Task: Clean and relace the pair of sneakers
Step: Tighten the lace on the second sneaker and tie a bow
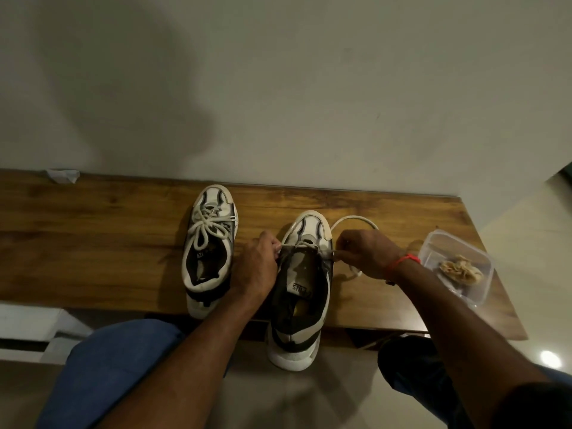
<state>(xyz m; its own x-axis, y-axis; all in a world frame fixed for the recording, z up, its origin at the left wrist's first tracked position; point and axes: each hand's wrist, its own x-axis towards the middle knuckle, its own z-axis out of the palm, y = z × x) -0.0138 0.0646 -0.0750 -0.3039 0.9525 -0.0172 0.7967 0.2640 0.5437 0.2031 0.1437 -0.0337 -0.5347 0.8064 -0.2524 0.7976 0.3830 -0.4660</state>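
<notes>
Two white-and-black sneakers stand on a wooden table (pixel 93 243), toes toward the wall. The left sneaker (pixel 210 249) is laced and tied in a bow. The right sneaker (pixel 303 292) has its heel hanging over the table's front edge, and only its lowest eyelets carry lace. My left hand (pixel 257 267) pinches one end of the white lace (pixel 353 218) at the shoe's left eyelets. My right hand (pixel 365 252) pinches the lace at the right eyelets, and the lace loops out beyond it over the table.
A clear plastic container (pixel 433 255) with a crumpled beige cloth (pixel 461 269) inside sits at the table's right end. A crumpled bit of paper (pixel 63 175) lies at the back left by the wall. My knees in blue trousers are below the table edge.
</notes>
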